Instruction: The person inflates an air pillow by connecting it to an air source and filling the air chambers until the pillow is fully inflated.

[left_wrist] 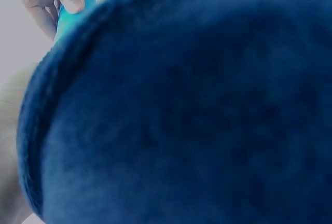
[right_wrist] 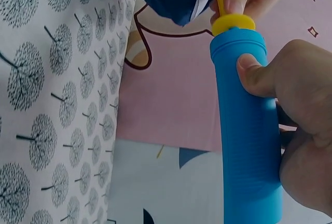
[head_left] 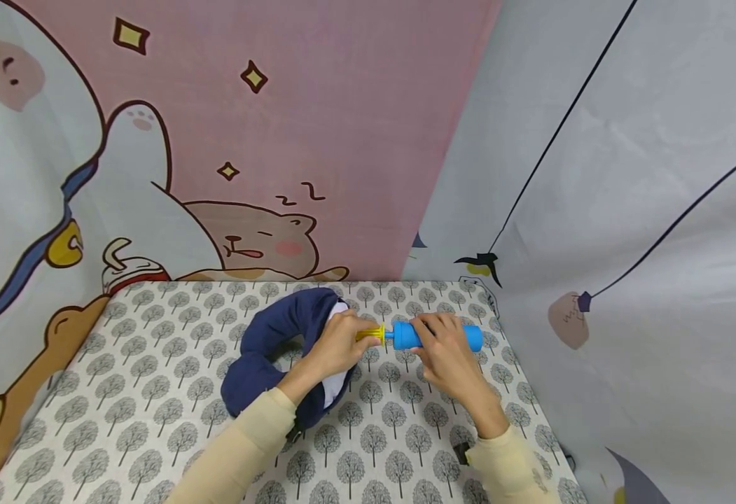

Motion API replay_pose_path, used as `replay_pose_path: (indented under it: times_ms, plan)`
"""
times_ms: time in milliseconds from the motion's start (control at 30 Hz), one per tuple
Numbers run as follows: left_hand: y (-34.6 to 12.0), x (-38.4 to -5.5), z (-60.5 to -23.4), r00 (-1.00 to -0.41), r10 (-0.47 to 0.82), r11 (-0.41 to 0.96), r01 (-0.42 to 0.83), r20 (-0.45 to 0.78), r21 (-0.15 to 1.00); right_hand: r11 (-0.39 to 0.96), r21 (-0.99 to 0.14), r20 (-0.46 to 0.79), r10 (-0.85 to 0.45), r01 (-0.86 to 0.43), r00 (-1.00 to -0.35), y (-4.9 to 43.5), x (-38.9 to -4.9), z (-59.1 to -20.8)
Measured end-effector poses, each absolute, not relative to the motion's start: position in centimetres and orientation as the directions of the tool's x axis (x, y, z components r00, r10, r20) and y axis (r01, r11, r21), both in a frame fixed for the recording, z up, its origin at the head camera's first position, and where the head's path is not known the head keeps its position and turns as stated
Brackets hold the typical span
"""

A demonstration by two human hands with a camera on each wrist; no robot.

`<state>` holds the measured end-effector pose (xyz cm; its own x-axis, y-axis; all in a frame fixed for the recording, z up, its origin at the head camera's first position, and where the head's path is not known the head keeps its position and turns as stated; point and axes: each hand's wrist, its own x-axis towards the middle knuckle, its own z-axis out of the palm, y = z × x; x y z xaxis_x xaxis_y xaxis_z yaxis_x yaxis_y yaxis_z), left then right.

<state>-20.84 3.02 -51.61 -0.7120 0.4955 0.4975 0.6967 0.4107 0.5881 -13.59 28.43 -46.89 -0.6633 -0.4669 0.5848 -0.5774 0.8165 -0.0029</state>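
Observation:
A blue hand pump (head_left: 408,336) lies roughly level across the front of me, its ribbed yellow end (head_left: 370,334) pointing left. My right hand (head_left: 446,350) grips the pump's blue barrel, thumb along its side in the right wrist view. With my left hand (head_left: 341,341) I pinch the yellow end, just behind its round flange. A short thin blue rod joins flange and barrel in the head view. Beside and under my left hand rests a navy U-shaped neck pillow (head_left: 282,315) with a white inner side. I cannot tell whether the yellow end enters the pillow.
The table (head_left: 153,392) wears a white cloth printed with grey trees. Cartoon-printed fabric walls (head_left: 368,140) rise at the back and both sides. Near my right sleeve lies a small black item (head_left: 461,453). Navy pillow fabric fills most of the left wrist view.

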Motion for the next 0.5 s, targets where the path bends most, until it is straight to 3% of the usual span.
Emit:
replay_pose_path:
  times_ms: [200, 400, 500]
  plan:
    - [3.1, -20.4, -50.9, -0.707, 0.503, 0.400, 0.700, 0.497, 0.591, 0.820, -0.003, 0.565, -0.471, -0.572, -0.677, 27.3, -13.7, -46.9]
    - [2.8, -19.5, -49.2, -0.688, 0.522, 0.366, 0.714, 0.504, 0.596, 0.822, -0.071, 0.489, -0.466, -0.566, -0.738, 28.1, -13.7, -46.5]
    - [2.7, -19.7, -49.4, -0.706, 0.510, 0.381, 0.698, 0.492, 0.606, 0.822, -0.104, 0.462, -0.458, -0.559, -0.759, 29.4, -13.6, -46.0]
